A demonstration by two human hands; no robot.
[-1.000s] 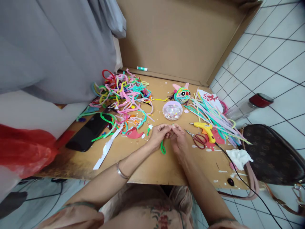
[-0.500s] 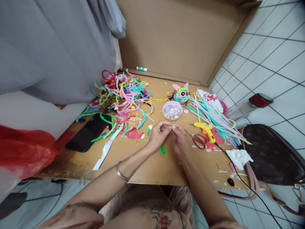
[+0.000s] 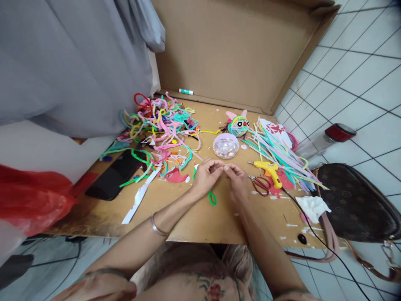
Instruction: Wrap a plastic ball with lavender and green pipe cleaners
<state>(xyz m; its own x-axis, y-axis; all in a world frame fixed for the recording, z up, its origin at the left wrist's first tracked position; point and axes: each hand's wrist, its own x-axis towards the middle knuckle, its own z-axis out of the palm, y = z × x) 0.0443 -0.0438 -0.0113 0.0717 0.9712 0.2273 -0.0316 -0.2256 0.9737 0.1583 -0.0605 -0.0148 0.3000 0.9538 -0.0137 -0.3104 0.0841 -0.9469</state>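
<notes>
Just in front of the clear plastic dome (image 3: 226,146), my left hand (image 3: 209,174) and my right hand (image 3: 236,177) meet fingertip to fingertip. Both are pinched closed on a thin green pipe cleaner, mostly hidden by the fingers. A green loop (image 3: 212,197) shows below, between the hands; whether it hangs from them or lies on the table cannot be made out. Red-handled scissors (image 3: 261,185) lie to the right of my right hand. Behind the dome sits a round, colourful animal head (image 3: 238,124) with pink ears and a red nose.
Tangled pipe cleaners (image 3: 166,121) pile up at left, by a black phone (image 3: 109,177) and white paper strip (image 3: 139,198). At right are a yellow glue gun (image 3: 269,170) with cord, straight pipe cleaners (image 3: 278,152), a bottle (image 3: 326,138) and brown bag (image 3: 357,200). Cardboard (image 3: 244,50) stands behind.
The fingertips have shifted slightly, and the green bit seen between them earlier is now covered. The green loop below has turned and looks longer.
</notes>
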